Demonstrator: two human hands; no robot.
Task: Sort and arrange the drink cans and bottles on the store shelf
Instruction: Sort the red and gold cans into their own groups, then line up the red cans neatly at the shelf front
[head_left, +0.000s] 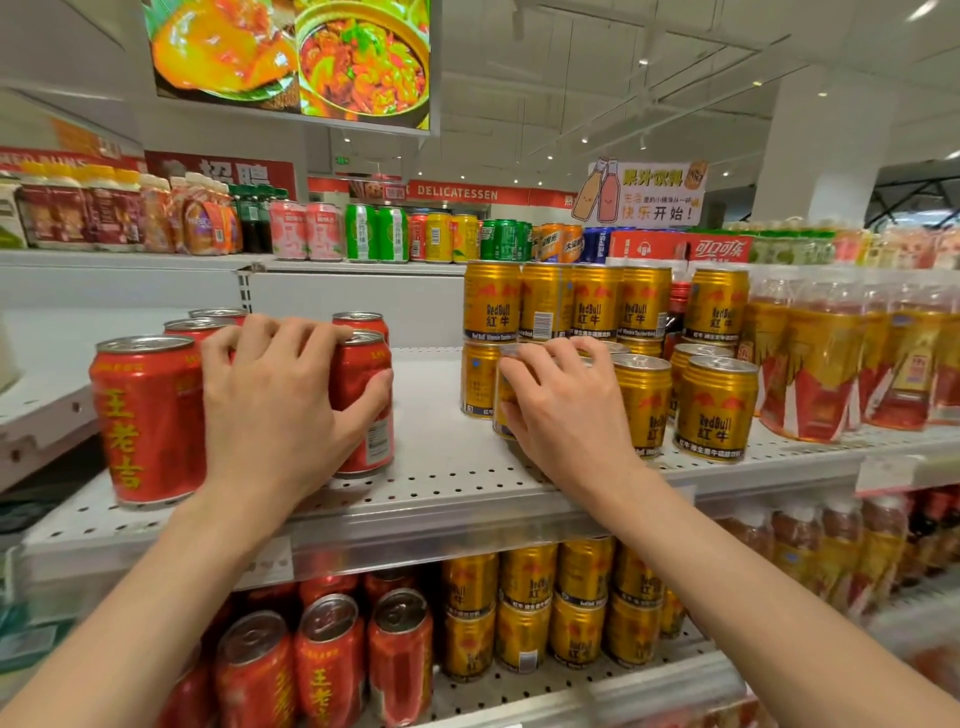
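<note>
On the white perforated shelf (447, 483) a group of red herbal-tea cans stands at the left. My left hand (280, 405) grips one red can (366, 410) at the group's right side, fingers over its top and thumb on its side. Another red can (148, 421) stands at the front left. At the right are gold Red Bull cans (714, 410), some stacked two high. My right hand (563, 410) grips a gold can (506, 400) at the front left of that group; the can is mostly hidden by my fingers.
A bare stretch of shelf lies between the red and gold groups. Wrapped bottle packs (826, 364) stand to the right. The shelf below (571, 686) holds more red and gold cans. The top shelf (363, 265) carries mixed cans and bottles.
</note>
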